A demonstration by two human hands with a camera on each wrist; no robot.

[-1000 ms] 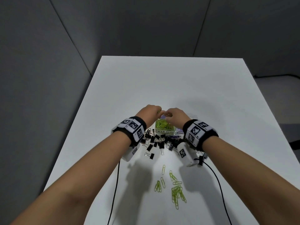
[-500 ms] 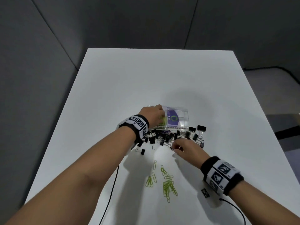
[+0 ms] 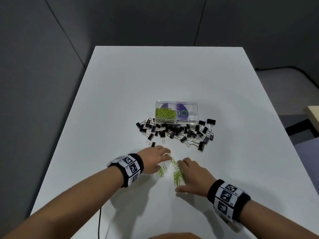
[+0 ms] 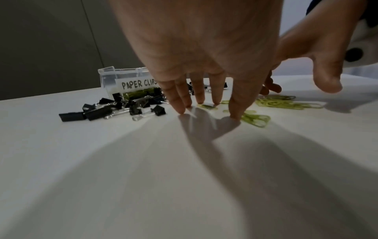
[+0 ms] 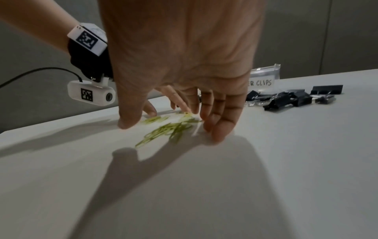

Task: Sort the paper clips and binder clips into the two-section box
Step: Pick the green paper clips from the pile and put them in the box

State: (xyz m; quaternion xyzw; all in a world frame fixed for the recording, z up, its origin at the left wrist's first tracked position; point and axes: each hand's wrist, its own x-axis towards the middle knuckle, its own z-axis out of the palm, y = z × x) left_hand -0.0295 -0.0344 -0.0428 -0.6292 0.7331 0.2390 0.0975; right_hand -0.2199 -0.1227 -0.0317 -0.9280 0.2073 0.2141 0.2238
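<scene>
A clear two-section box (image 3: pixel 176 102) stands mid-table, labelled "PAPER CLIPS" on the left and "BINDER CLIPS" on the right. Green paper clips (image 3: pixel 164 112) fill its left section; the right section holds no clips that I can see. Black binder clips (image 3: pixel 176 131) lie heaped in front of the box. Loose green paper clips (image 3: pixel 178 177) (image 5: pixel 163 131) lie nearer me. My left hand (image 3: pixel 155 159) (image 4: pixel 204 103) has straight fingers touching the table by a few clips (image 4: pixel 255 118). My right hand (image 3: pixel 189 176) (image 5: pixel 175 126) is spread flat over the larger clump. Neither hand holds anything.
The white table (image 3: pixel 172 75) stretches beyond the box to grey partition walls. A black cable (image 3: pixel 100 221) runs off the near edge under my left arm. A pale wooden surface (image 3: pixel 313 112) shows beyond the table's right edge.
Both hands have pulled back from the box and the binder clips towards me and now lie over the loose paper clips. The box stands uncovered.
</scene>
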